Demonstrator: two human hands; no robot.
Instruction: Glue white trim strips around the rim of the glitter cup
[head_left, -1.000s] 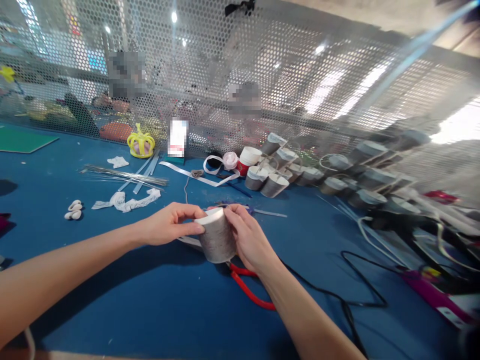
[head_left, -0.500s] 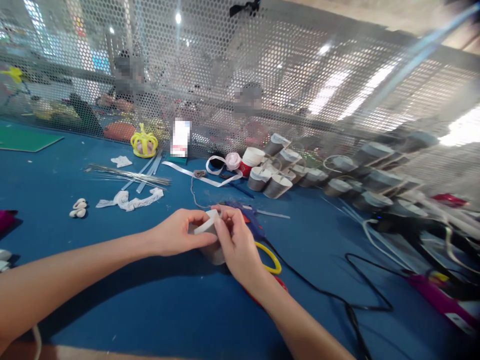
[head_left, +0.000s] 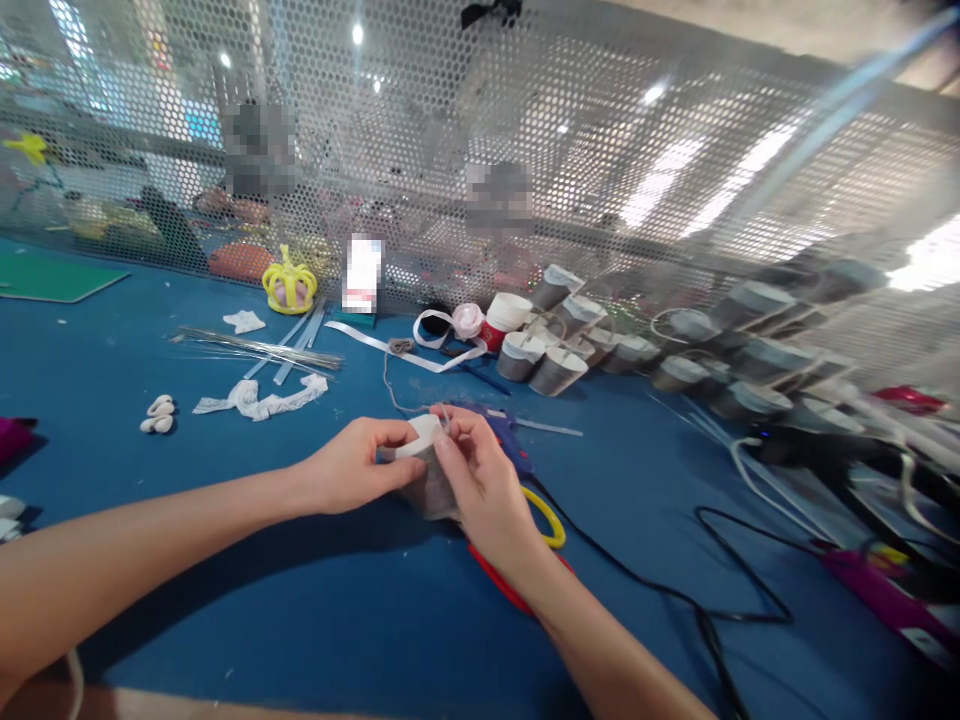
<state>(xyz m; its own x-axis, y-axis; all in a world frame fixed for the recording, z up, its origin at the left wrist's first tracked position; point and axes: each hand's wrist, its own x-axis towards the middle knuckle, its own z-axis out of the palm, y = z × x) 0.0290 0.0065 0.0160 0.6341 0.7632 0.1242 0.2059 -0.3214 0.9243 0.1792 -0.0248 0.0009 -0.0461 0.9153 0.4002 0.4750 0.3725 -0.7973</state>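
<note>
A small grey cup [head_left: 433, 492] with a white inside is tilted between my two hands, low over the blue table. My left hand [head_left: 356, 465] grips its left side, thumb outside and fingers over the rim. At the right of the rim, my right hand [head_left: 487, 495] pinches a thin grey cord [head_left: 387, 378] that runs back to a small wound bundle [head_left: 400, 346]. Behind my right hand lies a blue glue gun [head_left: 511, 445], partly hidden. Scissors with yellow and red handles [head_left: 553, 522] lie partly under my right wrist.
Several similar grey cups [head_left: 559, 370] are stacked at the back right. White ribbon [head_left: 375, 345], metal wires [head_left: 262, 347], crumpled white scraps [head_left: 259, 402] and a yellow crown-like piece [head_left: 289, 285] lie further back. A black cable [head_left: 637, 578] crosses the right side; a perforated screen [head_left: 420, 130] stands behind.
My right hand has shifted slightly right and down along the rim, its fingers raised with the cord. The cup's outer side shows more, and more of the red scissor handle is visible.
</note>
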